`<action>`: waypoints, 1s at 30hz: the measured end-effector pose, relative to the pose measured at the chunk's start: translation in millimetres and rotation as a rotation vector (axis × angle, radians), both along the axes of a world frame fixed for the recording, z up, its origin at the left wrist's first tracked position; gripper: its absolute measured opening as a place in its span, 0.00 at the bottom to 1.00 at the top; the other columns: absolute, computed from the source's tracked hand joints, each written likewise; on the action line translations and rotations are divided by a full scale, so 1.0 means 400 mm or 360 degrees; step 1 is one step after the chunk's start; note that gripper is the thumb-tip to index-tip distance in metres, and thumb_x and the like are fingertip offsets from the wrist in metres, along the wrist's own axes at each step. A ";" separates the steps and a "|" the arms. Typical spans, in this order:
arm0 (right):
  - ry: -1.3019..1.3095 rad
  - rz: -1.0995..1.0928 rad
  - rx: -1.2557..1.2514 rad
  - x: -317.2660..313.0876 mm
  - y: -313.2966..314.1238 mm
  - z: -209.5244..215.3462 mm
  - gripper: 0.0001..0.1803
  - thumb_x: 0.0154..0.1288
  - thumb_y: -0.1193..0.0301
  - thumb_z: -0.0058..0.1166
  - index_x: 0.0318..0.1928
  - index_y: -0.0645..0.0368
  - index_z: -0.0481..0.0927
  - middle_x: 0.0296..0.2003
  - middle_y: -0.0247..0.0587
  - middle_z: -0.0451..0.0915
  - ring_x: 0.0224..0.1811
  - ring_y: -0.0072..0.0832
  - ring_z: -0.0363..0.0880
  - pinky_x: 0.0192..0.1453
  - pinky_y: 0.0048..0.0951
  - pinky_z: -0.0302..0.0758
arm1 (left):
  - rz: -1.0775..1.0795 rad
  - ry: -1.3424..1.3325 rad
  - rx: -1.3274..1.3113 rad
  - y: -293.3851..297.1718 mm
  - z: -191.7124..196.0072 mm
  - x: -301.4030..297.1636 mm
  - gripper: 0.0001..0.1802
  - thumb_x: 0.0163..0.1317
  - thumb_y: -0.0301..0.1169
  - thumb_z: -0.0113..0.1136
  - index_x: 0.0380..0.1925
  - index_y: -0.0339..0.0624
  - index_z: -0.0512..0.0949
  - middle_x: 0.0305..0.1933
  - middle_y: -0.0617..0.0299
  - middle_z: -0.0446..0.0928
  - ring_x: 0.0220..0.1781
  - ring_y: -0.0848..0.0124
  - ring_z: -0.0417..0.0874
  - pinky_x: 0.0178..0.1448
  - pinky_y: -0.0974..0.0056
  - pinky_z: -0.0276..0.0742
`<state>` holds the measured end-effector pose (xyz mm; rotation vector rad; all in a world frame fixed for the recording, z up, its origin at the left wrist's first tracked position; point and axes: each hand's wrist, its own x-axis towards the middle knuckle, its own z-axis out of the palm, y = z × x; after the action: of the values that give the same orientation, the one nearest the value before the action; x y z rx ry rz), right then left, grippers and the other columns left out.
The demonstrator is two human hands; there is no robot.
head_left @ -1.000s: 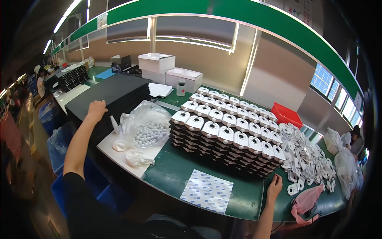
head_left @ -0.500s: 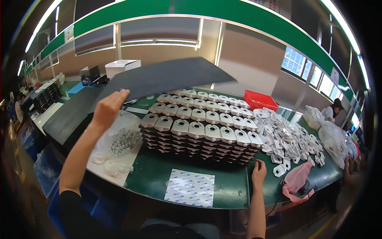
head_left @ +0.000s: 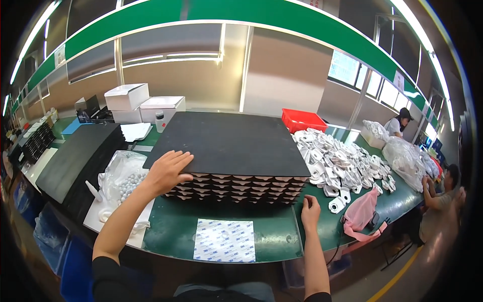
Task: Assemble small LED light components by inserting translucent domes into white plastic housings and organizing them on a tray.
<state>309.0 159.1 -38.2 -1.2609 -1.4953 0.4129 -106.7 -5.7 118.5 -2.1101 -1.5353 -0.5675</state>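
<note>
A black sheet [head_left: 231, 141] covers the top of a stack [head_left: 236, 186] of black layers with silvery-white parts between them, whose edges show at the front. My left hand [head_left: 170, 171] lies on the sheet's near left corner, palm down with fingers stretched out. To the right of the stack's front corner, my right hand [head_left: 310, 214] is held low over the green table [head_left: 274, 231]. Its fingers are curled in, and whether anything is inside them is hidden. A pile of white parts [head_left: 337, 161] lies beyond that hand.
More black sheets [head_left: 80, 156] are piled at the left, beside a clear bag of small white balls [head_left: 128, 186]. A printed white sheet [head_left: 224, 240] lies in front. Red bin [head_left: 303, 121], white boxes [head_left: 127, 96] and pink cloth item [head_left: 360, 214] surround the stack. Other people sit at the right.
The black sheet, raised and tilted in my left hand before, now lies flat over the stack's top parts. My left hand has let go of its edge and rests on it. The view has shifted right.
</note>
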 end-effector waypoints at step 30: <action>-0.1157 0.0843 -0.0420 -0.050 -0.013 0.478 0.49 0.49 0.56 0.63 0.65 0.60 0.49 0.57 0.58 0.64 0.57 0.44 0.67 0.58 0.34 0.65 | 0.0593 -0.0507 -0.1371 0.028 0.122 -0.212 0.70 0.26 0.32 0.77 0.65 0.40 0.36 0.60 0.41 0.63 0.60 0.56 0.67 0.63 0.65 0.60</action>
<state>288.9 153.9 153.0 -1.2709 -2.4824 0.5376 -191.6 5.4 167.5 -2.2498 -2.6329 -0.0925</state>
